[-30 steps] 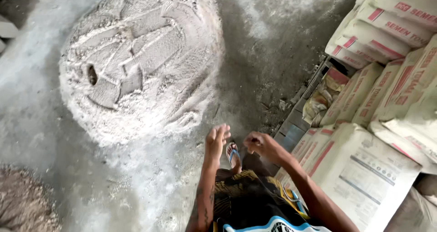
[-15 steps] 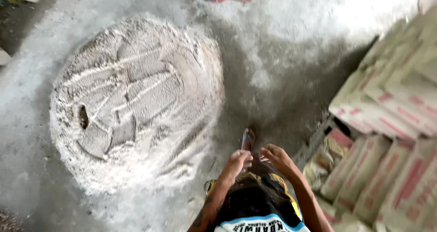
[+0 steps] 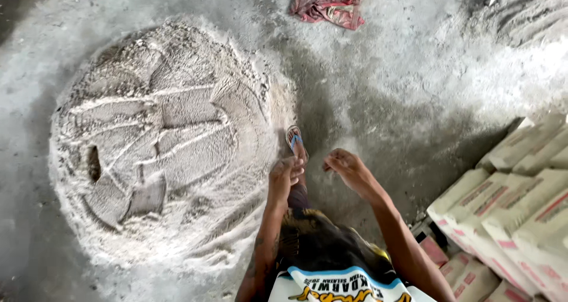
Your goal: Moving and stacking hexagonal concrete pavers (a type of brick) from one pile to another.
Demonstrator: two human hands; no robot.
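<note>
The person stands on the dusty concrete floor (image 3: 414, 100) with both hands held out low in front. The left hand (image 3: 285, 176) is loosely curled and the right hand (image 3: 346, 167) half closed; neither visibly grips anything. Just left of them lies the wide grey mound of dry mix (image 3: 160, 142), scored with furrows. It looks loose, powdery and heavy in bulk, better scooped than gripped. Stacked sacks (image 3: 509, 207) sit near right; a red rag (image 3: 328, 7) lies far off.
</note>
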